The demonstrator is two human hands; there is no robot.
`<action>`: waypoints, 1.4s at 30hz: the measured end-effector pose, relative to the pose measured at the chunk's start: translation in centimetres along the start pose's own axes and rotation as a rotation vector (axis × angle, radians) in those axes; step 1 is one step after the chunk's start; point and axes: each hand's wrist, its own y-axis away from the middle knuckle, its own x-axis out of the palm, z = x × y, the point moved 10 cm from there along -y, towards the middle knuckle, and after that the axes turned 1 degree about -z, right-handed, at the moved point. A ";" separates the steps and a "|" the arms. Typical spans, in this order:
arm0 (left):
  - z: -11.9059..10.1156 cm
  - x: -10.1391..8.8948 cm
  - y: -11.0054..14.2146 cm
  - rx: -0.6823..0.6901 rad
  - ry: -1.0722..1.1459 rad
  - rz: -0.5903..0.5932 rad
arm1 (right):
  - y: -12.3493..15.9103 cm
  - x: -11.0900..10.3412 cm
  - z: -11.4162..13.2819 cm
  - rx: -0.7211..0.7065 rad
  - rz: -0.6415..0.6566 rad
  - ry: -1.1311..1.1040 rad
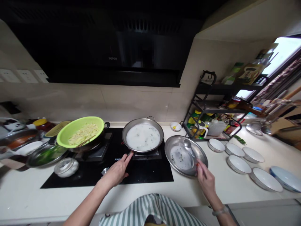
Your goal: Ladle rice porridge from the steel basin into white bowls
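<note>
My left hand (pixel 117 171) lies over the black cooktop (pixel 150 171), fingers stretched toward the near rim of a steel pan (pixel 142 137) filled with white liquid. My right hand (pixel 205 177) is at the near edge of an empty steel basin (pixel 185 155); its fingers pinch the handle end of a metal ladle (pixel 189 147) that rests inside the basin. A green colander (pixel 81 131) with pale shredded food sits on a dark pot on the left burner.
Several white bowls (pixel 238 164) line the counter at right, with a blue-rimmed plate (pixel 285 178) beyond. A black spice rack (pixel 211 119) stands in the corner. A lidded glass jar (pixel 66 167), a wok with greens (pixel 45 154) and other pots crowd the left.
</note>
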 end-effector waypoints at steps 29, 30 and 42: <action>-0.3 -0.4 0.2 -0.026 0.023 0.019 | -2.1 16.6 3.4 0.377 0.206 -0.416; -0.4 -0.5 0.2 -0.024 0.020 0.018 | -2.2 16.4 3.2 0.400 0.190 -0.439; -0.4 -0.2 0.0 -0.003 0.012 0.019 | -2.2 15.6 2.1 0.503 0.123 -0.558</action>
